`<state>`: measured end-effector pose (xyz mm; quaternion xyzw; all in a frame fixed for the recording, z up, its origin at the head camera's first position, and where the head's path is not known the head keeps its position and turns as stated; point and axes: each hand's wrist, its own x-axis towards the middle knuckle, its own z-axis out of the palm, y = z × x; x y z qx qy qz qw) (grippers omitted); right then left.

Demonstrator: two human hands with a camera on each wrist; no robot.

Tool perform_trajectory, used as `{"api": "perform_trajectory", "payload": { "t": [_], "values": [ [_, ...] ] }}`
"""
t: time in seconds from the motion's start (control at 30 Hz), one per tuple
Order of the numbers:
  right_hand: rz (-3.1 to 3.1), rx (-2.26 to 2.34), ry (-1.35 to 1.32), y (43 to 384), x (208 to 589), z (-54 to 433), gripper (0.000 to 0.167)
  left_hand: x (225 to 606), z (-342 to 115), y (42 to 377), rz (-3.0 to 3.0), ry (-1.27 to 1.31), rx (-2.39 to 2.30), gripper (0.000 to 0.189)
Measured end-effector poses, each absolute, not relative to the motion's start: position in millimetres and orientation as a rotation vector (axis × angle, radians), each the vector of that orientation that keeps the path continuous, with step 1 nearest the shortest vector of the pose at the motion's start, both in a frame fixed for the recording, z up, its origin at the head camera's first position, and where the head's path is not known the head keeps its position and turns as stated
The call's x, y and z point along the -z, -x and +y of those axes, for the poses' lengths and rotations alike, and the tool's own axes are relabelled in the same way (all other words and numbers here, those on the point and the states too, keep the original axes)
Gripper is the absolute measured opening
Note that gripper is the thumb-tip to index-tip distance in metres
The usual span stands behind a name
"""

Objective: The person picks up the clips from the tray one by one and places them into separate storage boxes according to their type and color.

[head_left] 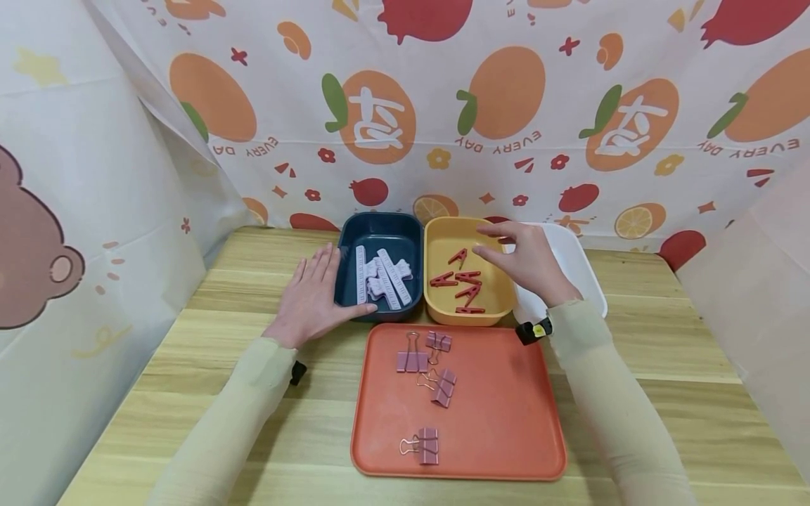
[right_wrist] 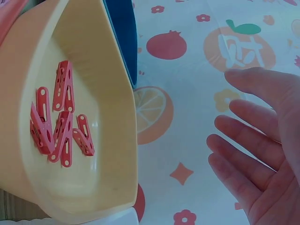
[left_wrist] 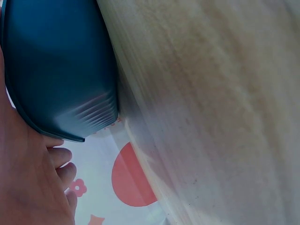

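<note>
My left hand (head_left: pixel 311 295) lies at the left edge of the dark blue bin (head_left: pixel 382 223), fingers straight and thumb reaching over its front rim. Several pale lilac clips (head_left: pixel 394 276) with ruler-like marks lie in that bin. Over the right side of the yellow bin (head_left: pixel 500 299), my right hand (head_left: pixel 528 260) hovers with thumb and fingers spread, holding nothing. Red clothespins (head_left: pixel 468 277), several of them, rest on the yellow bin's floor. In the right wrist view the right hand (right_wrist: pixel 262 145) is apart from the yellow bin (right_wrist: pixel 112 140).
An orange tray (head_left: pixel 493 407) lies in front of the bins, with several mauve binder clips (head_left: pixel 429 446) on its left half. Partly behind my right forearm stands a white bin (head_left: pixel 579 260). A fruit-print cloth (head_left: pixel 436 84) hangs behind the wooden table (head_left: pixel 304 429).
</note>
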<state>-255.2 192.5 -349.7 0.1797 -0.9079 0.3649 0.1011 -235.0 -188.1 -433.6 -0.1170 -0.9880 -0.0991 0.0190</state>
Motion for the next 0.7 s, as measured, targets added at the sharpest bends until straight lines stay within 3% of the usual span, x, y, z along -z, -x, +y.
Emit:
{"api": "perform_trajectory", "payload": {
  "t": [0.7],
  "values": [
    [-2.64,-1.07,-0.57,240,346,193,0.043,434,-188,235,-3.07,0.364,0.325,0.134]
  ]
}}
